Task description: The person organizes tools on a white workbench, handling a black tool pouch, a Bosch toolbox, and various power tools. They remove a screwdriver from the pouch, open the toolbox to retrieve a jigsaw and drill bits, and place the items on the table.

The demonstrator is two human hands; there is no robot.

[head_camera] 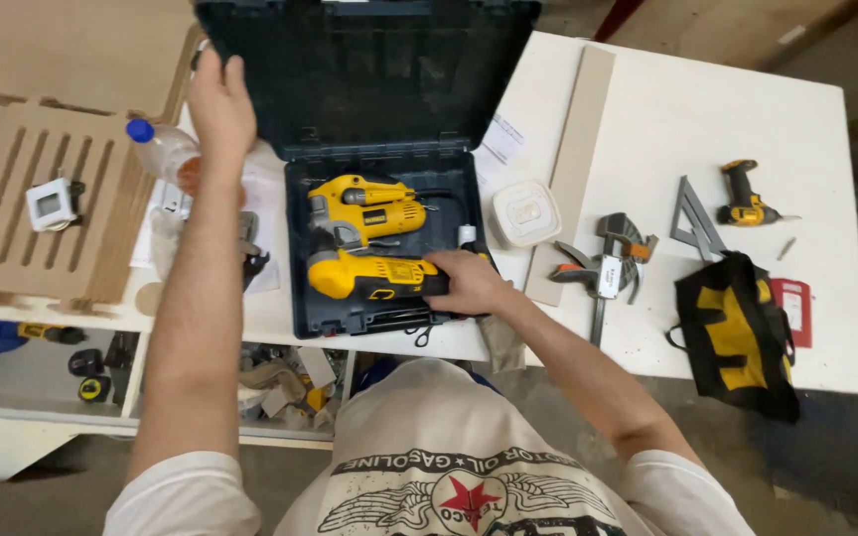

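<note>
**Open tool case on a white workbench**

A white table (pixel 687 109) is seen from above, with grey floor showing beyond its right edge and a lower shelf of small clutter beneath its left front. A dark blue tool case (pixel 374 179) is laid open near the middle of the table, its lid raised towards the far side.

Left of the case, a slotted brown board (pixel 42 213) is spread flat, and a small white device (pixel 50 203) is set on it. A clear plastic bottle (pixel 161 149) with a blue cap is lying between the board and the case. Right of the case, a long pale strip (pixel 573 169) is laid lengthwise, with a white square container (pixel 525 211) just beside the case and a clamp (pixel 603 268) past the strip. Farther right, a black and yellow pouch (pixel 737 333) is placed at the near edge, and a metal triangle (pixel 695 213) and a small yellow tool (pixel 744 199) are found beyond it.

Inside the case, a yellow jigsaw (pixel 364 243) is seated in the lower half. The right hand (pixel 469 283) is closed around its rear end. The left hand (pixel 218 104) is laid against the left edge of the case lid, fingers curled over it.
</note>
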